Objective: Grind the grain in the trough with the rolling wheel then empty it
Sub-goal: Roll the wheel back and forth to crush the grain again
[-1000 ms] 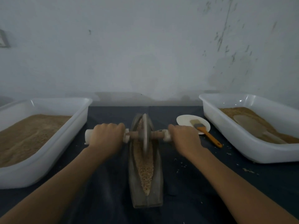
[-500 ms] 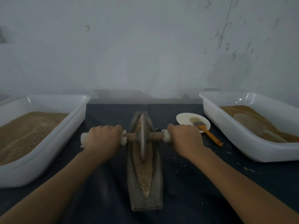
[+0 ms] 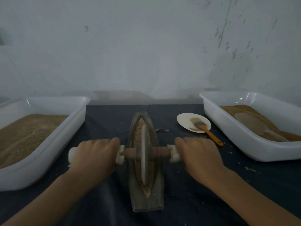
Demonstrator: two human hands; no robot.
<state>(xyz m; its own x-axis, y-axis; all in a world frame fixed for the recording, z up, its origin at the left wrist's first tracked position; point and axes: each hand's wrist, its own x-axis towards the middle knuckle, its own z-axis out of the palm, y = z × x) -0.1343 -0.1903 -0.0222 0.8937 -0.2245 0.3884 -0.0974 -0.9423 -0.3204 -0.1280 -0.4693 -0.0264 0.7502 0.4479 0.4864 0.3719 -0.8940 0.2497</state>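
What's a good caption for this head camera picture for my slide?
Both hands grip the wheel in the grain trough.

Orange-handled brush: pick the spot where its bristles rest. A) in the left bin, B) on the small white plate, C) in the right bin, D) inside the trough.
B: the orange-handled brush lies with its bristles on the small white plate, its handle reaching off the rim toward the right bin.

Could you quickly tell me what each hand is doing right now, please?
Left hand: closed on the wheel's left handle.
Right hand: closed on the wheel's right handle.
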